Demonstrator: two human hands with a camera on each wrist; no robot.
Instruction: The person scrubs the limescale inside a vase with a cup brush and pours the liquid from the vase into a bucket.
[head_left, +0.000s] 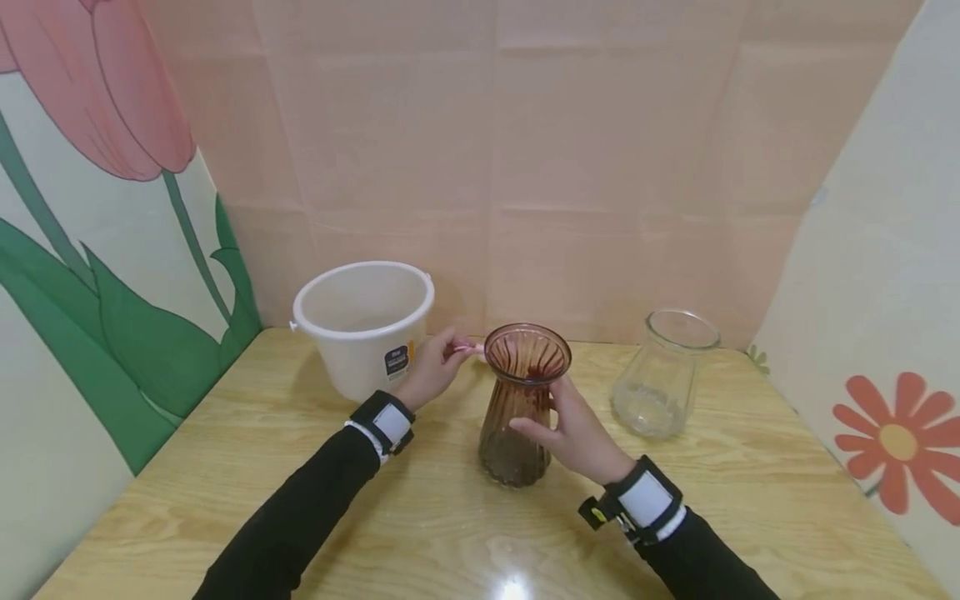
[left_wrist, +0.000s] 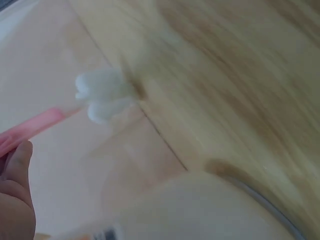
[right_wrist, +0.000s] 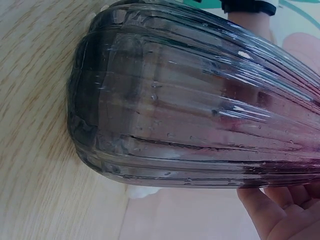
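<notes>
The left hand (head_left: 431,372) pinches a pink-handled brush (left_wrist: 37,127) in a narrow grip, its white tuft beyond the fingers, just beside the rim of the brown ribbed vase (head_left: 521,400). The right hand (head_left: 577,433) wraps its grip round that vase, which stands upright on the table (head_left: 750,483). Behind the left hand sits a white bucket (head_left: 363,325); beyond the right, a clear glass vase (head_left: 663,375).
</notes>
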